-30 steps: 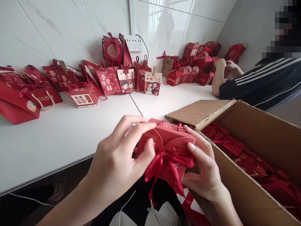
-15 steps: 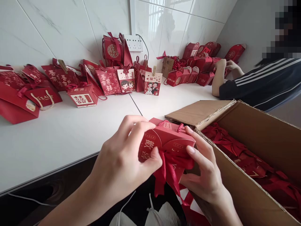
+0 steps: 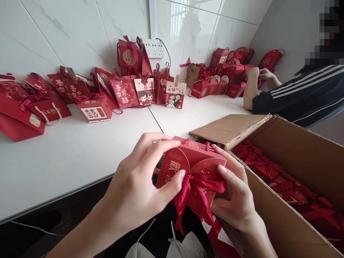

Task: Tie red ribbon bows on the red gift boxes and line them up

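Between my two hands is a red gift box [image 3: 176, 161] with gold lettering, short twisted rope handles on top and a red ribbon bow [image 3: 205, 182] across its front. My left hand [image 3: 145, 179] grips the box's left side, its thumb on the front by the bow and its fingers over the top edge. On the right side my right hand [image 3: 236, 190] holds the box, with fingertips at the upper corner and the thumb lower down. The box is tilted, with its top and front facing me, above the near edge of the white table [image 3: 120, 143].
An open cardboard box [image 3: 282, 218] of red ribboned packages stands at the right. Red gift boxes [image 3: 94, 109] line the wall, with more [image 3: 233, 73] at the back right. A person's arm [image 3: 251, 87] reaches among those. A power strip [image 3: 153, 48] is on the wall.
The held gift box has shifted slightly right and turned its front more toward me, showing the bow more fully. Both hands keep their hold on it.
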A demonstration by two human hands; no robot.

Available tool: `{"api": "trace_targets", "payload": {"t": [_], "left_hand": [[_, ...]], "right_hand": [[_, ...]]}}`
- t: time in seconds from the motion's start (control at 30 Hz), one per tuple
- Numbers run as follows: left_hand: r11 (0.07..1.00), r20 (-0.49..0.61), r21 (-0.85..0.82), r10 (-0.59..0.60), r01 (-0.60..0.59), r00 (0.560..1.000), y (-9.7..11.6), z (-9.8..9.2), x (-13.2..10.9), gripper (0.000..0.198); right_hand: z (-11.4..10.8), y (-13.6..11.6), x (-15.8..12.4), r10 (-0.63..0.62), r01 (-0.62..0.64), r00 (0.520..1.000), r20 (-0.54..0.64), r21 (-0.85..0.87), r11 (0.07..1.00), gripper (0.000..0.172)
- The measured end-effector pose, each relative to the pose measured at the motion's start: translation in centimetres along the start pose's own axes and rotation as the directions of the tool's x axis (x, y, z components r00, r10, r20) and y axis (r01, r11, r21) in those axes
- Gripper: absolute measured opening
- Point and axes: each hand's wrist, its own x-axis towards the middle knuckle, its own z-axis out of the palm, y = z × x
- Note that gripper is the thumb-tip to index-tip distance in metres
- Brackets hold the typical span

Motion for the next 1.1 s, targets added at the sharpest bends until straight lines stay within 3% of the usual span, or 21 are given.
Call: {"api": "trace_targets", "payload": {"t": [0.17, 0.4, 0.5, 0.63, 1.0, 1.1], "left_hand": [[1.0, 0.017, 0.026, -0.004, 0.003, 1.0, 0.25, -0.32, 0.02, 0.035], [0.995, -0.06, 0.095, 0.02, -0.014, 0.998, 0.36, -0.02, -0.11, 0.029], [0.998, -0.094, 0.06, 0.017, -0.011, 0.995, 0.16, 0.03, -0.26, 0.032], [1.0, -0.058, 0.015, 0.003, -0.002, 0.998, 0.29, -0.24, -0.29, 0.034], [0.98, -0.102, 0.18, 0.107, -0.087, 0.989, 0.97, 0.04, -0.48, 0.035], [0.984, -0.119, 0.151, 0.111, -0.092, 0.987, 0.87, 0.2, -0.73, 0.037]], "right_hand": [[-0.02, -0.08, -0.15, -0.003, 0.003, 1.0, -0.002, -0.019, 1.0, 0.082], [-0.27, -0.38, -0.24, -0.011, 0.014, 0.999, 0.037, -0.078, 0.997, 0.08], [-0.08, -0.18, -0.18, -0.007, 0.007, 1.0, 0.013, -0.052, 0.999, 0.081], [0.22, 0.03, -0.12, -0.008, 0.007, 1.0, -0.014, -0.034, 0.999, 0.081], [0.0, -0.4, -0.17, -0.033, 0.03, 0.999, -0.024, -0.093, 0.995, 0.078], [-0.02, -0.45, -0.25, -0.033, 0.029, 0.999, -0.032, -0.099, 0.995, 0.078]]}}
